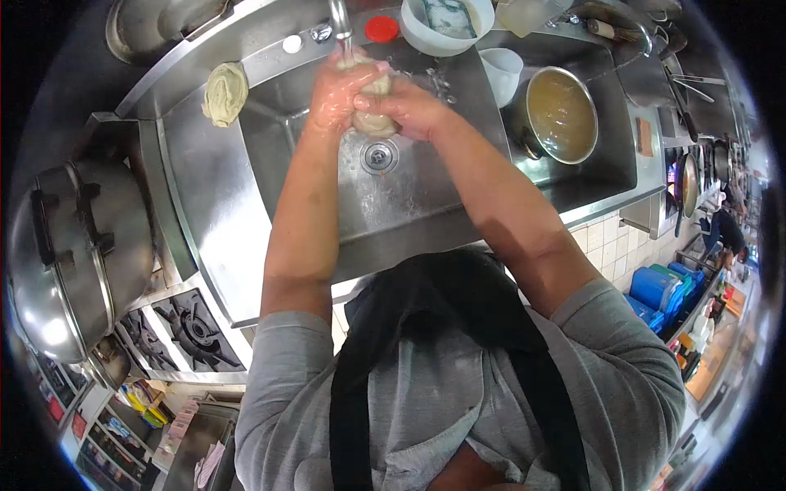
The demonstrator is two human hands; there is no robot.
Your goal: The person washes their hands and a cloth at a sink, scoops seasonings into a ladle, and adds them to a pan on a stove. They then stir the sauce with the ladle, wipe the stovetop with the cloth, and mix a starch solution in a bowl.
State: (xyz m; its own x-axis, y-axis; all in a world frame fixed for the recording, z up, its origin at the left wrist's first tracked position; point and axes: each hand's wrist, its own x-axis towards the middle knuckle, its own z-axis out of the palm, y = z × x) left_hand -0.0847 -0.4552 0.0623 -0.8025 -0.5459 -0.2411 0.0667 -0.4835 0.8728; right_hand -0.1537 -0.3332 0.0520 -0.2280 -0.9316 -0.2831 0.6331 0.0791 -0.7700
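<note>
Under the running tap (340, 20), my left hand (334, 92) and my right hand (411, 108) are closed round a wet, bunched-up pale cloth (375, 124). Water runs over the left hand and the cloth. Both hands are above the left sink basin (442, 172), just beyond its drain (379, 156). A similar crumpled cloth (225, 94) lies on the steel ledge to the left. Part of the held cloth is hidden by my fingers.
Right of the hands, a pot of cloudy liquid (563, 114) and a white container (501, 74) stand in the second basin. Behind the tap are a red lid (381, 29) and a white bowl (426, 37) holding a green-edged item. A large pot (123, 237) and stove burners (196, 327) are at left.
</note>
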